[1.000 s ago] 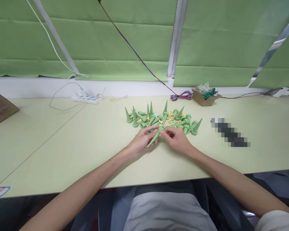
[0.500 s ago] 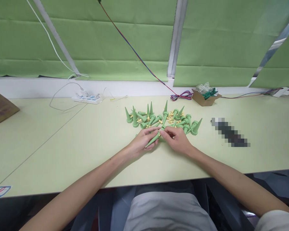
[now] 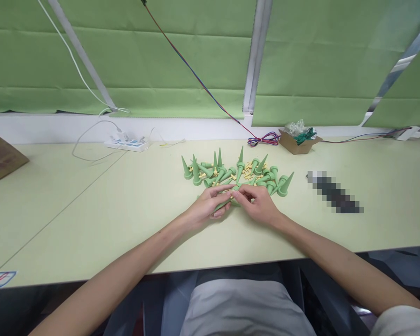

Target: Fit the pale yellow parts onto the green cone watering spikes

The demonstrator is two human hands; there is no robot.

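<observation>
My left hand (image 3: 208,204) is wrapped round a green cone-shaped piece (image 3: 223,204), which lies tilted across its fingers. My right hand (image 3: 257,200) is pinched at the upper end of that piece, with the fingertips of both hands nearly meeting. A small yellow bit shows between them; whether the right fingers grip it or the green piece is hidden. Just beyond the hands, several green cones lie or stand point up, such as one green cone (image 3: 196,171) at the left. Small yellow parts (image 3: 249,170) are scattered among them.
A small cardboard box (image 3: 297,147) with plastic and green items stands behind right, beside coiled wires (image 3: 264,139). A white power strip (image 3: 129,143) lies behind left. A pixelated dark object (image 3: 336,193) is at right, a brown object (image 3: 2,157) at far left.
The green piece in my left hand has turned or tilted, so its pointed end shows less below the fingers. Both hands have stayed nearly in place.
</observation>
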